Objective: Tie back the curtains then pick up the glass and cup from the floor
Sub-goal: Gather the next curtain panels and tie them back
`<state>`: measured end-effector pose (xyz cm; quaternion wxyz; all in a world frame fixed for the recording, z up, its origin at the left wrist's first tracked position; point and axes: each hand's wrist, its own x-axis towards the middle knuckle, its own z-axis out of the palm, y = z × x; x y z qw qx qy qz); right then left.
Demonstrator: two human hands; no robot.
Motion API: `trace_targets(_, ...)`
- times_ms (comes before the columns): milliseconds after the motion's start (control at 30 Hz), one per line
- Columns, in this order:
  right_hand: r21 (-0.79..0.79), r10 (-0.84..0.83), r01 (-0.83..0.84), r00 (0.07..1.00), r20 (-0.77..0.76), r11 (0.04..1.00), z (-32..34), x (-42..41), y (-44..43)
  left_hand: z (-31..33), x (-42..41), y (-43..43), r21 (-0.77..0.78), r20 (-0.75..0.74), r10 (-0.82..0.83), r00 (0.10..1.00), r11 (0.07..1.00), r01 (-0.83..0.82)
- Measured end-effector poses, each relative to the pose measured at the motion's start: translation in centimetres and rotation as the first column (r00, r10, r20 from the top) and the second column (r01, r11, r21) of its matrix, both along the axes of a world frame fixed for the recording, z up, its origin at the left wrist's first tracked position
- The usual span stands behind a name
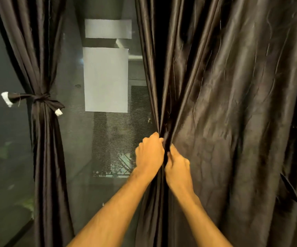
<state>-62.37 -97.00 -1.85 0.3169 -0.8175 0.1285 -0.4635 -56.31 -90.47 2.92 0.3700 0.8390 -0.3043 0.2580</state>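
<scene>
Two dark brown satin curtains hang before a window. The left curtain [42, 139] is gathered into a narrow column and bound by a dark tieback [40, 99] with white ends. The right curtain [233, 104] hangs wide and loose. My left hand [149, 154] grips a bunch of folds at its inner edge, fingers curled into the cloth. My right hand [177, 166] grips the same bunched folds just below and to the right, touching the left hand. No glass, cup or floor shows.
Between the curtains is a dark window pane with a mesh screen [108, 139]. Two pale rectangular patches [105, 79] show on or through the glass. A dark strip of cloth [289, 188] hangs off the right curtain at the right edge.
</scene>
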Motion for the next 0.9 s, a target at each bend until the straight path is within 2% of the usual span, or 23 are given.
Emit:
trace_targets(100, 0.026, 0.075, -0.074, 0.996, -0.042, 0.997, 0.3, 0.1, 0.5, 0.4, -0.6, -0.5, 0.006, -0.02, -0.036, 0.999, 0.999, 0.036)
trace_targets(267, -0.012, 0.065, -0.067, 0.994, -0.088, 0.998, 0.2, -0.2, 0.2, 0.6, -1.5, -0.7, -0.025, -0.1, -0.05, 0.994, 0.999, 0.048)
trace_targets(367, -0.053, 0.071, -0.081, 0.982, -0.174, 0.995, 0.3, -0.7, -0.1, 0.6, -1.9, -0.8, -0.028, -0.081, -0.024, 0.996, 0.999, 0.022)
trace_targets(467, -0.134, 0.138, -0.163, 0.974, -0.18, 0.977, 0.5, -1.6, -1.1, 0.4, -1.8, -1.2, -0.036, -0.043, 0.034, 0.999, 0.999, -0.036)
trace_targets(600, -0.166, 0.221, -0.252, 0.958, -0.183, 0.953, 0.4, -2.5, -3.0, 0.1, -1.9, -1.8, -0.052, -0.028, 0.086, 0.996, 0.995, -0.087)
trace_targets(667, -0.155, 0.153, -0.169, 0.982, -0.113, 0.973, -0.4, -2.9, -3.7, 0.0, -1.8, -1.9, -0.051, -0.017, 0.101, 0.995, 0.993, -0.102)
trace_targets(733, -0.071, 0.0, 0.001, 1.0, 0.017, 0.998, -1.1, -3.5, -4.4, -0.1, -1.6, -1.9, -0.048, 0.005, 0.118, 0.993, 0.992, -0.118)
trace_targets(800, 0.002, -0.147, 0.149, 0.98, 0.136, 0.989, -1.9, -4.1, -5.2, -0.2, -1.5, -2.1, -0.057, 0.018, 0.12, 0.993, 0.991, -0.119)
trace_targets(900, 0.049, -0.32, 0.317, 0.919, 0.229, 0.947, -2.9, -5.1, -6.6, -0.4, -1.5, -2.5, -0.099, 0.022, 0.086, 0.996, 0.992, -0.083)
